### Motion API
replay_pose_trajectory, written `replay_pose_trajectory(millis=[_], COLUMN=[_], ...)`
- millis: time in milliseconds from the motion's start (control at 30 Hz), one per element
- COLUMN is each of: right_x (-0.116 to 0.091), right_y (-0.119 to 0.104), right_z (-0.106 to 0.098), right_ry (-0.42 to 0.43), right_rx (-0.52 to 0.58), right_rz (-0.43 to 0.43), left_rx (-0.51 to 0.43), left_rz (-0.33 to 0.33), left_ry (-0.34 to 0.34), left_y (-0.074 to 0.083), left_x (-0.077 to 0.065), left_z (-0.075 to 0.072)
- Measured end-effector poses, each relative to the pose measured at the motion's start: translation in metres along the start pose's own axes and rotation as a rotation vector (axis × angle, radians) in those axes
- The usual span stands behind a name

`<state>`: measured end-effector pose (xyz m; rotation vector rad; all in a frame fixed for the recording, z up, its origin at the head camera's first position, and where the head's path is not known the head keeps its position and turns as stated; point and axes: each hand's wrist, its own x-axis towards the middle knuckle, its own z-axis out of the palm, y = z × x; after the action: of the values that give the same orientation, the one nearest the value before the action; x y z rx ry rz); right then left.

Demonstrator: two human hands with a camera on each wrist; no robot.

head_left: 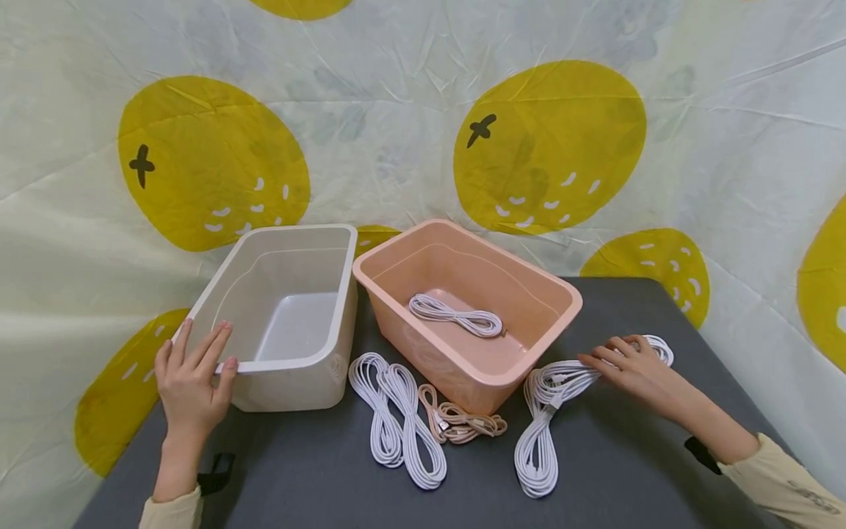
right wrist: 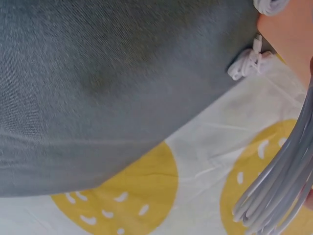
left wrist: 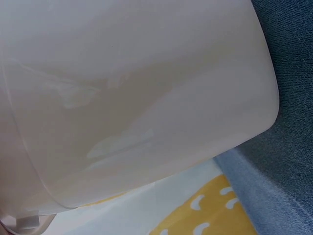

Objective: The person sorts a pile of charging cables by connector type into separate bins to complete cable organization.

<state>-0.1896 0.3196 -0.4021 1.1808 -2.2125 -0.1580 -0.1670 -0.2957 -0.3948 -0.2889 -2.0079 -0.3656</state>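
Note:
My left hand (head_left: 194, 382) rests on the near left corner of a cream bin (head_left: 284, 360), fingers extended over the rim. The bin's smooth wall (left wrist: 137, 98) fills most of the left wrist view. To the right of a pink bin (head_left: 429, 349), my right hand (head_left: 637, 371) grips a coiled white cable (head_left: 661, 349); its looped end (right wrist: 274, 196) hangs at the right of the right wrist view. Just left of that hand, another white cable bundle (head_left: 537, 459) lies on the table, overlapping the held coil in the head view. The right palm's side is largely hidden.
One white cable bundle (head_left: 456, 316) lies inside the pink bin. In front of the bins are more white cable coils (head_left: 396, 422) and a beige cable (head_left: 463, 425) on the dark grey table (head_left: 476, 485). A patterned curtain (head_left: 396, 147) rises behind.

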Motion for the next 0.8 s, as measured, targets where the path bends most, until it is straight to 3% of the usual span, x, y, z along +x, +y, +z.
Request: replay_pose_trajectory(millis=[433,800], right_x=[0.011,0.027], right_y=[0.013,0.034], right_z=[-0.033,-0.068], right_ry=[-0.003,0.144], right_rx=[0.002,-0.1], right_rz=[0.074,0.022], left_rx=[0.002,-0.001], left_rz=[-0.002,0.005], left_ry=[0.011,0.012], left_y=[0.002,0.001], left_x=[0.0,0.001], left_z=[-0.002,0.0])
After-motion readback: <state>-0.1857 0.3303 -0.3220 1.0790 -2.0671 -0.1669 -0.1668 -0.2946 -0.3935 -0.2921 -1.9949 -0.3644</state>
